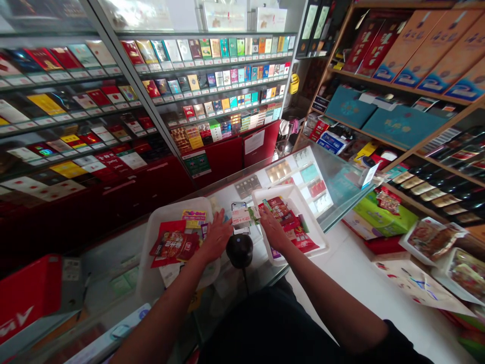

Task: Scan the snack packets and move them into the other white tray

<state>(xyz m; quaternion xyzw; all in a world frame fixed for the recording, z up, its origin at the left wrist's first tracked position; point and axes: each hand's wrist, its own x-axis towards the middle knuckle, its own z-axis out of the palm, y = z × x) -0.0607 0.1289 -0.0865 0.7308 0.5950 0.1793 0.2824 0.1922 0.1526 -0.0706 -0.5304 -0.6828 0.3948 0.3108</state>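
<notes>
A small white packet with red print and a green part (242, 217) is held level between my two hands over the glass counter. My left hand (217, 235) is at its left end, fingers fairly straight and fingertips against it. The fingers of my right hand (272, 228) grip its right end. Just below the packet stands a black round-headed scanner (239, 250). Partly hidden behind the packet is a phone-like screen (238, 205). Under my left hand is a white bin (151, 222) with red snack bags (176, 243). Under my right is another white bin (322, 242) with red packets (282, 210).
The glass counter (341, 189) extends to the right. A lit cabinet of cigarette packs (215, 78) stands ahead. Shelves at right hold boxes (405, 126) and bottles (435, 177). Food trays (432, 235) and a green box (382, 217) lie below. A red box (30, 293) is at lower left.
</notes>
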